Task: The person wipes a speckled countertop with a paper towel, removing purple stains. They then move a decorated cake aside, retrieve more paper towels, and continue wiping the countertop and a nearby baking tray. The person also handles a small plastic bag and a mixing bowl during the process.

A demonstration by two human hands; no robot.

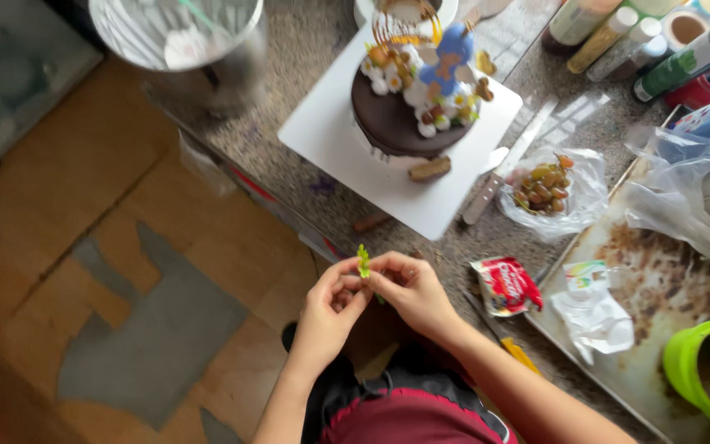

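both forearms are bare from the elbow down, with no sleeves, watch, bracelet or rings showing. the left hand (332,306) and right hand (415,293) are bare too, with no gloves, and the nails look short and plain. at the bottom edge the clothing (408,407) shows: a dark red garment, crossed by black bands with a thin pale line along one edge.

Kitchen or small baking workspace. Evidence: speckled stone surface (289,156); decorated chocolate cake (408,115) on white board (322,131); steel mixing bowl (182,41); crumb-stained baking tray (659,288); bottles (618,37); bagged grapes (544,187); knife (507,168).
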